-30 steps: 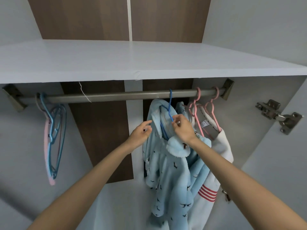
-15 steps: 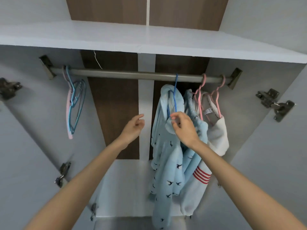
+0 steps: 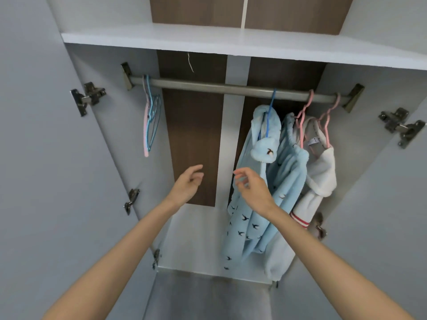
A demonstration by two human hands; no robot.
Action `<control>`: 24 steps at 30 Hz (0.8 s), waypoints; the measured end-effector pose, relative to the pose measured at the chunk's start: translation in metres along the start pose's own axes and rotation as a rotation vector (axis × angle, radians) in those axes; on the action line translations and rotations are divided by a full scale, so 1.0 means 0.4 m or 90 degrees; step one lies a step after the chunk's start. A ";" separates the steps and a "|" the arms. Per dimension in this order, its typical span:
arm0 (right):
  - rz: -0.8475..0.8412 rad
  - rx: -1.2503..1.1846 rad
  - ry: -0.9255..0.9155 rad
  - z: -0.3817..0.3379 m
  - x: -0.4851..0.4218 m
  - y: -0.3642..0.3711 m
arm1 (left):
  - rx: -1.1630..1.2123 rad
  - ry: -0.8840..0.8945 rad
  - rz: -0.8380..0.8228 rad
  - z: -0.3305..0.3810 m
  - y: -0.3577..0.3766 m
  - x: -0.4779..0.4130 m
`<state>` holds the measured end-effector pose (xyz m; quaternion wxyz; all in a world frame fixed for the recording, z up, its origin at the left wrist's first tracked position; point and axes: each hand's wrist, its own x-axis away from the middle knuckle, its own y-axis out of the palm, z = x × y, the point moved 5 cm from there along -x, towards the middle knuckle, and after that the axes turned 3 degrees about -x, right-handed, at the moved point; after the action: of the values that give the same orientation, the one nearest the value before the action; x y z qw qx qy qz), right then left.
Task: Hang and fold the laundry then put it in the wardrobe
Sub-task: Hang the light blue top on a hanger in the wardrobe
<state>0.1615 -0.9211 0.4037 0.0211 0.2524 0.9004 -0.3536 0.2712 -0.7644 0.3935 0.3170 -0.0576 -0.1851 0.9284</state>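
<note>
A light blue fleece garment with small dark birds [image 3: 248,218] hangs from a blue hanger [image 3: 269,116] on the wardrobe rail [image 3: 208,86]. Right of it hang a second blue fleece piece [image 3: 290,162] and a white garment with red stripes [image 3: 320,172], each on a pink hanger [image 3: 302,116]. My right hand [image 3: 253,188] hovers in front of the blue garment with fingers loosely curled, holding nothing. My left hand [image 3: 187,183] is raised beside it, left of the clothes, relaxed and empty.
Several empty blue and pink hangers [image 3: 151,121] hang at the rail's left end. A white shelf [image 3: 161,38] runs above the rail. Both wardrobe doors stand open, with metal hinges [image 3: 89,98] on each side. The wardrobe floor [image 3: 191,239] lies below.
My right hand let go of the blue hanger and garment and dropped away. My left hand also lowered. The view pulled back from the wardrobe.
</note>
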 end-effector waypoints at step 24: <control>0.154 -0.109 0.187 -0.188 0.805 0.045 | -0.028 0.050 -0.170 0.014 0.010 0.688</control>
<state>-0.1002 -0.7197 0.3789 -0.0467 0.4045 0.8839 -0.2301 0.0497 -0.6011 0.4000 0.4435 -0.0753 -0.1987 0.8707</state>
